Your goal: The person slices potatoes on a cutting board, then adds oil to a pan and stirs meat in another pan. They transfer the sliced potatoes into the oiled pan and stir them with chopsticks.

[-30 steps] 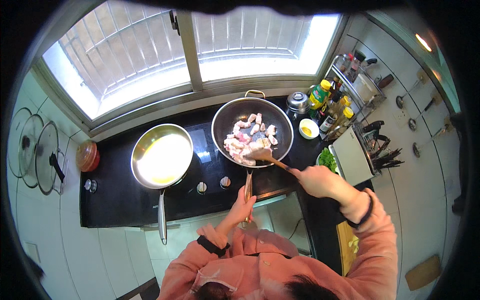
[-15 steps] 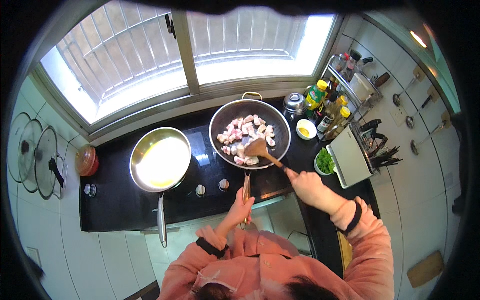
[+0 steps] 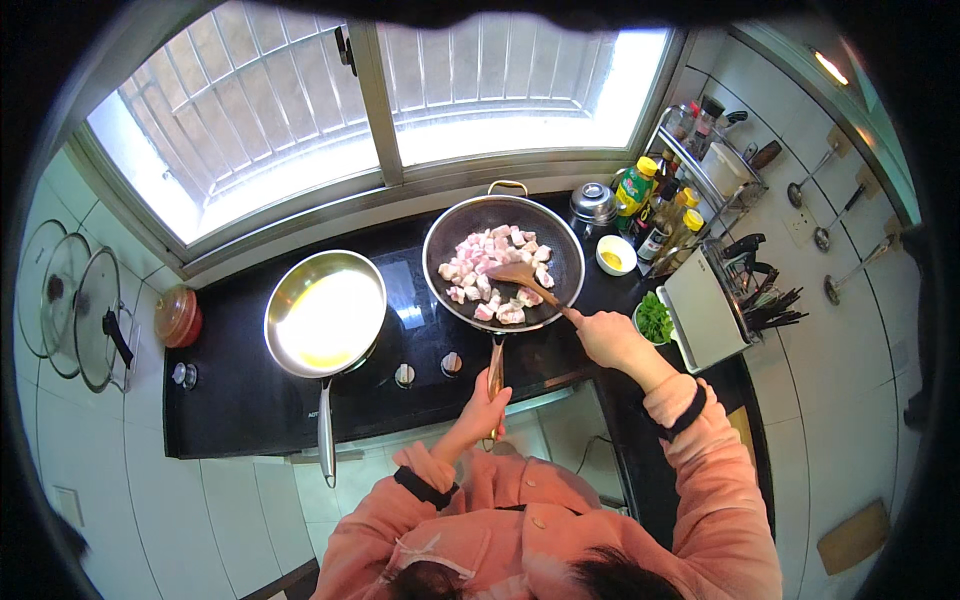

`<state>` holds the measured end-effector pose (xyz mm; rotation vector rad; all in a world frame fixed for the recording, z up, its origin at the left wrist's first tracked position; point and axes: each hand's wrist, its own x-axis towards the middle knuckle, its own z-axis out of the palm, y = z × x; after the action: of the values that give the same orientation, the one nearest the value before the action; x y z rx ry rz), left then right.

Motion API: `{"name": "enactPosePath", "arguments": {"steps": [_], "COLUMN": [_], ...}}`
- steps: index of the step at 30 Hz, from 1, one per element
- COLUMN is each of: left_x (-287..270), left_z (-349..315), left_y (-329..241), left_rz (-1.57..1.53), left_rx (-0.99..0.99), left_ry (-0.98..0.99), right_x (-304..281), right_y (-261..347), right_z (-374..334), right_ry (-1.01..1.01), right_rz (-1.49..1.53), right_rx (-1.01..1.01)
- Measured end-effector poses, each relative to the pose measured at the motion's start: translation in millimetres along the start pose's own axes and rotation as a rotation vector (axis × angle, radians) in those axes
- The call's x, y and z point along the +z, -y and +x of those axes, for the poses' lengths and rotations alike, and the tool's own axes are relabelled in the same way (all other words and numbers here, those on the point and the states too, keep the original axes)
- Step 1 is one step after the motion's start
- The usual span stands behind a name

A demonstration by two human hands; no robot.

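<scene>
My left hand (image 3: 484,408) is wrapped round the handle of a dark frying pan (image 3: 445,222) on the right side of the stove. Pale pink chunks of raw meat (image 3: 487,247) are spread over its bottom, mostly in the middle. My right hand (image 3: 612,338) grips a wooden spatula (image 3: 517,274) near the pan's right rim. The spatula's blade lies among the meat pieces. To the left, a steel frying pan (image 3: 325,314) holds a shallow layer of yellowish liquid, and no hand touches it.
At right stand a small white bowl (image 3: 615,256), a bowl of chopped greens (image 3: 654,318), sauce bottles (image 3: 656,240), a lidded steel pot (image 3: 593,204) and a knife block (image 3: 705,305). Pot lids (image 3: 98,320) hang on the left wall. A red container (image 3: 178,317) sits at the stove's left.
The spatula's blade has moved up and slightly left in the pan, shifting meat pieces toward the far side. My right hand has moved slightly left and up; my left hand still holds the handle.
</scene>
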<state>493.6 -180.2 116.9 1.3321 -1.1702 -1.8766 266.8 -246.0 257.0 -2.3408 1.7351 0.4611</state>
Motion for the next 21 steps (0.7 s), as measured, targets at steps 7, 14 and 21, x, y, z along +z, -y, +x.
{"name": "enactPosePath", "arguments": {"steps": [7,14,21], "left_x": [0.0,0.1,-0.5], "left_z": [0.0,2.4,-0.2], "left_y": [0.1,1.0,-3.8], "left_rz": [0.010,0.001,0.027], "left_rx": [0.004,-0.020,-0.011], "left_ry": [-0.003,-0.003,0.011], "right_x": [27.0,40.8,54.8], "right_y": [24.9,2.2,34.8], "right_z": [12.6,5.3,43.8], "right_ry": [-0.151,-0.133,-0.198], "right_rz": [0.179,0.088,0.112], "right_rx": [-0.051,0.050,-0.039]}}
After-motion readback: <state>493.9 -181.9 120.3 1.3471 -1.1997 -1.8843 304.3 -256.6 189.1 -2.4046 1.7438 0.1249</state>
